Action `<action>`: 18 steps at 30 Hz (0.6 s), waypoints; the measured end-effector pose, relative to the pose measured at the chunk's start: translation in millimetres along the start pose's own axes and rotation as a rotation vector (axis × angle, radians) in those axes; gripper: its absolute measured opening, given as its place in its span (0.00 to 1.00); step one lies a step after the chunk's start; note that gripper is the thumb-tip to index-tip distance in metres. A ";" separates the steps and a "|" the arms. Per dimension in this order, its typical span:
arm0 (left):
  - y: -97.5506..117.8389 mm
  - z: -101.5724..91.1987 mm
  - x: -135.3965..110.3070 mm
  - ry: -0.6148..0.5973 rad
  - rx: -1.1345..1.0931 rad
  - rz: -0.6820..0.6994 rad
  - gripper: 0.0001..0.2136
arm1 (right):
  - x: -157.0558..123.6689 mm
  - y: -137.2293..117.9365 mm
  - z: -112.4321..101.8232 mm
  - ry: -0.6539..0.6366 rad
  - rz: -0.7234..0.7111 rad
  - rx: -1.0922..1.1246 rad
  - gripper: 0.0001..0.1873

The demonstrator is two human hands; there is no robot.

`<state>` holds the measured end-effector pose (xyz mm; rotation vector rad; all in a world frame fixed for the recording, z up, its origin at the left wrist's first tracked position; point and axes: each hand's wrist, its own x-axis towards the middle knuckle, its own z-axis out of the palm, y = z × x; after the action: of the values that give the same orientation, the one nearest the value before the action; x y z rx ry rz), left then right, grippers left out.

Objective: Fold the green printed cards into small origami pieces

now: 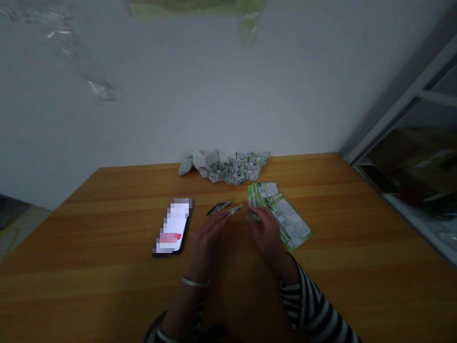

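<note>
My left hand (209, 238) reaches in over the wooden table, its fingers pressed together. A small folded paper piece (235, 209) with green and white print sticks out at its fingertips. Just beyond these fingers lies another folded piece (218, 207), darker and pointed. To the right, my right hand (266, 233) is curled, thumb and fingers close together around something small and greenish that blur hides. Beside and partly under it are flat printed leaflets (291, 221), green and white, overlapping one another. The two hands are apart.
Against the wall stands a chain of interlocked folded paper pieces (235, 167), with white tissue-like paper (205, 157) at its left. A phone (173, 226) with a lit screen lies left of my hands. A shelf unit (410, 157) borders the table (339, 267) on the right.
</note>
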<state>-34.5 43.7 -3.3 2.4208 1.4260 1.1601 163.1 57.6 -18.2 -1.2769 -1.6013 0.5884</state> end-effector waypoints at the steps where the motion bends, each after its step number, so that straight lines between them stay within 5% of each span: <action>1: 2.5 1.0 -0.3 -0.029 -0.031 0.020 0.23 | -1.4 -3.0 2.7 -0.039 0.045 0.088 0.18; 5: 14.4 9.1 0.4 -0.149 -0.201 -0.039 0.20 | -3.5 -6.7 12.6 -0.099 0.162 0.344 0.18; 10: 26.4 19.5 6.5 -0.154 -0.401 -0.269 0.18 | -1.0 -0.1 16.7 -0.081 0.194 0.387 0.18; 18: 23.5 26.1 3.5 -0.092 -0.286 -0.313 0.17 | -6.0 -0.6 24.1 -0.148 0.162 0.470 0.20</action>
<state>0.1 40.6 -9.5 1.9512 1.4338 1.0779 141.2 56.4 -30.0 -1.0279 -1.3719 1.1106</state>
